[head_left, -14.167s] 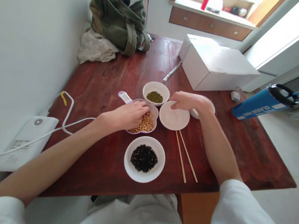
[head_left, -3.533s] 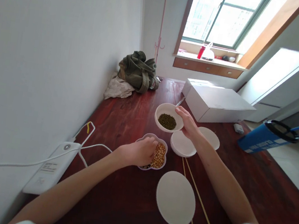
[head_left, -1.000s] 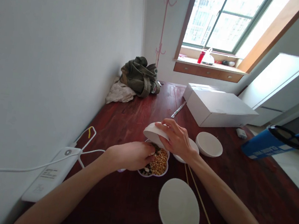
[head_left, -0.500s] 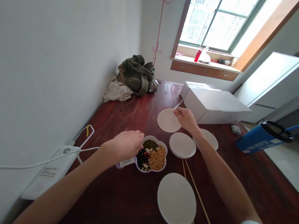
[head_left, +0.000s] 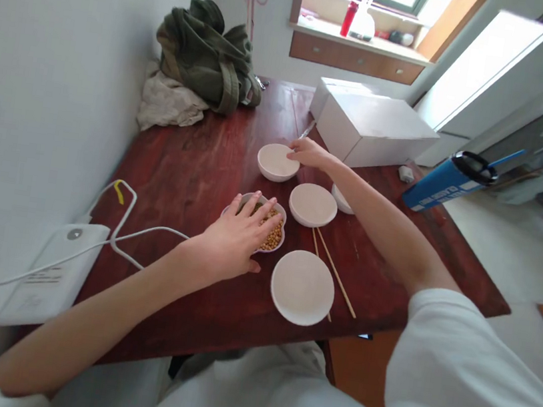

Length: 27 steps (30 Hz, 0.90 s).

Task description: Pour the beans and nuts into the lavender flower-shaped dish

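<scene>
My left hand (head_left: 233,238) lies flat, fingers spread, over the purple flower-shaped bowl (head_left: 274,236) of mixed beans; yellow soybeans show at its right side. My right hand (head_left: 309,153) reaches to the far white bowl (head_left: 276,161), now without beans, fingertips touching its right rim. An empty white dish (head_left: 312,204) sits right of the mixed bowl, another (head_left: 303,286) in front of it, and a third (head_left: 340,200) is partly hidden under my right forearm. Two wooden chopsticks (head_left: 330,269) lie between the dishes.
A red-brown wooden table (head_left: 195,172) holds a white box (head_left: 370,126) at the back right, a green bag (head_left: 204,52) on cloth at the back left, and a white device (head_left: 52,270) with a cable at the left edge. A blue container (head_left: 447,178) juts in from the right.
The green beans went from the far bowl into the mixed bowl, and the emptied bowl is back on the table. My left hand moved from the bowl's handle to lie flat over the beans.
</scene>
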Tool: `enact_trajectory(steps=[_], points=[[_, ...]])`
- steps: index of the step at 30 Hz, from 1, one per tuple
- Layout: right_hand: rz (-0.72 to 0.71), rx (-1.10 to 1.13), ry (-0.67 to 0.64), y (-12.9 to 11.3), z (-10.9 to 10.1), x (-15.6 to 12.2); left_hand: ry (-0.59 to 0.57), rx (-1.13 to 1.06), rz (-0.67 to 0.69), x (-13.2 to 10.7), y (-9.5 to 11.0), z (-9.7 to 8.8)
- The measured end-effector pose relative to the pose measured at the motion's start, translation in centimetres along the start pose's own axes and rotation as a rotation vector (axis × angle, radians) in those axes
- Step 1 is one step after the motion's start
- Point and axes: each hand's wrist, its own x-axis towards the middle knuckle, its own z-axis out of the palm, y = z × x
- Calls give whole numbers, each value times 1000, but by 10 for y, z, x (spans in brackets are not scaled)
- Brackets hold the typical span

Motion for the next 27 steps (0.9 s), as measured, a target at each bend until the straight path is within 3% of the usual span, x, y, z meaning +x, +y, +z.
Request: enact_trajectory(steps=[3,5,8,12,15,18,23,27], points=[[-71,-6,-8,-6,-17,-16,13,-2,-38,10,-6,5],[-185,22,134,-14,-35,-44,9,-24,-54,15,-11,6],[-195,112,207,-26,-64,-113,-20,-63,-99,18,-19,6],[1,26,115,-26,-83,-214,-29,-73,-143,19,-30,4],[105,22,87,-11,-72,-266,-24,-61,-152,21,-40,2],[168,0,68,1,-49,-291,-20,-69,-175,25,-53,1],[230,-171,-57,-4,-19,-299,47,-81,-216,31,-68,5],[201,-428,-95,-16,-8,-294,218,-15,-223,21,-50,7]])
